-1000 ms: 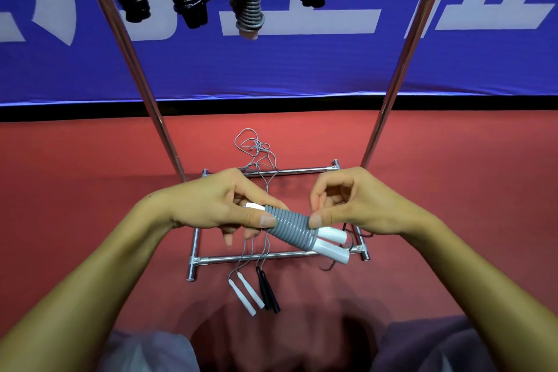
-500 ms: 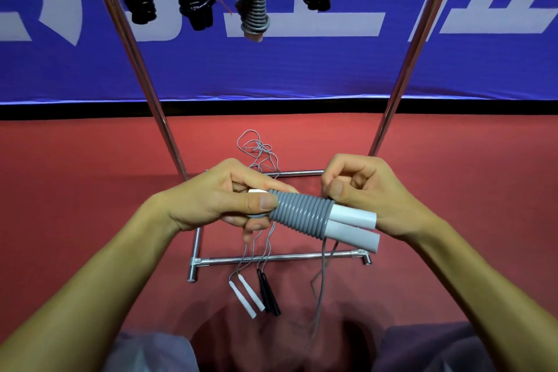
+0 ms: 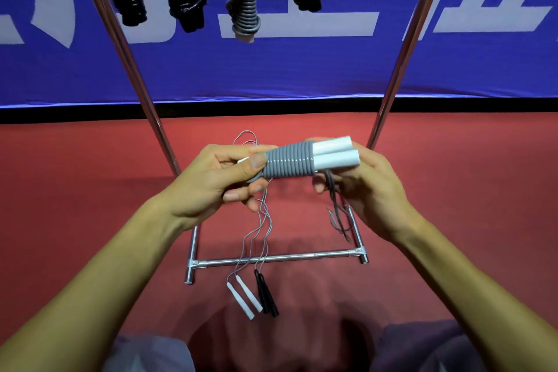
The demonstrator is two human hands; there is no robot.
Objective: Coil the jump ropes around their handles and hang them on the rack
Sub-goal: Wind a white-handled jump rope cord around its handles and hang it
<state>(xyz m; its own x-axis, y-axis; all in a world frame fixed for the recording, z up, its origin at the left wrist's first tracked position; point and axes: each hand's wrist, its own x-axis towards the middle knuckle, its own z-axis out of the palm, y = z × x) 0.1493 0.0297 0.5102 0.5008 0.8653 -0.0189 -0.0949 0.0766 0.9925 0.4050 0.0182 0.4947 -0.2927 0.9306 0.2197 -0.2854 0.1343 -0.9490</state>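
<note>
Our left hand (image 3: 217, 181) is closed on the left end of the grey-cord-wrapped bundle of 2 white plastic handles (image 3: 290, 161), thumb pressed to the coils. Our right hand (image 3: 367, 187) curls around the loose cord tail (image 3: 333, 196) — the bundle is held level above the chrome rack base (image 3: 277, 257).

Shiny chrome metal rack (image 3: 276, 257), matt red floor (image 3: 453, 160), smooth white plastic handles (image 3: 335, 151), glossy grey cord (image 3: 288, 160).

The blue banner (image 3: 302, 69) bears large white characters (cropped, unreadable).
</note>
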